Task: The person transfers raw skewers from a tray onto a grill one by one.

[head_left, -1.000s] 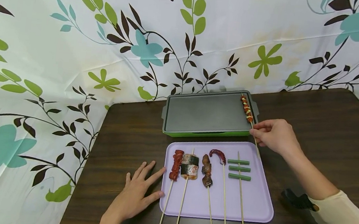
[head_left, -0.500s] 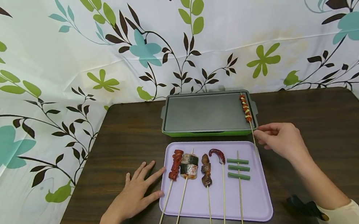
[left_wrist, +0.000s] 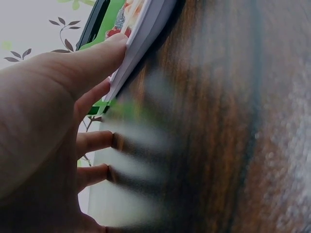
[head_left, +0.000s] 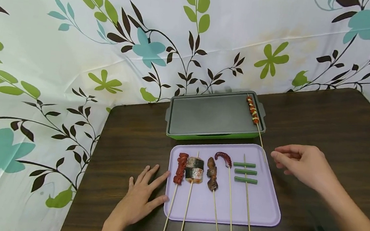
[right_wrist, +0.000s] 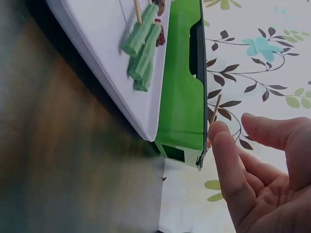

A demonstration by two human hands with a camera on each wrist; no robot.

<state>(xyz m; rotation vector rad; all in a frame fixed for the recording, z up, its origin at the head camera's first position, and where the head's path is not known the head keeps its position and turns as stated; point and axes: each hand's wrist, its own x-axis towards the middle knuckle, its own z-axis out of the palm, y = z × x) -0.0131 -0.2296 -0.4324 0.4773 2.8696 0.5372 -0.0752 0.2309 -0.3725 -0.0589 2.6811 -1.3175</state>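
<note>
Right hand [head_left: 302,163] hovers empty, fingers loosely apart, near the skewer [head_left: 254,113] on the grill [head_left: 212,116]; left hand [head_left: 142,197] flat on counter [head_left: 128,139]

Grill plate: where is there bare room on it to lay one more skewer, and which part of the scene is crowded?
The grill plate is bare from its left rim up to the sausage skewer lying along its right edge. The purple tray is crowded: five skewers side by side, with only a narrow strip free along its right rim. The right hand hovers beside that rim, holding nothing; the left hand rests flat at the tray's left edge.
</note>
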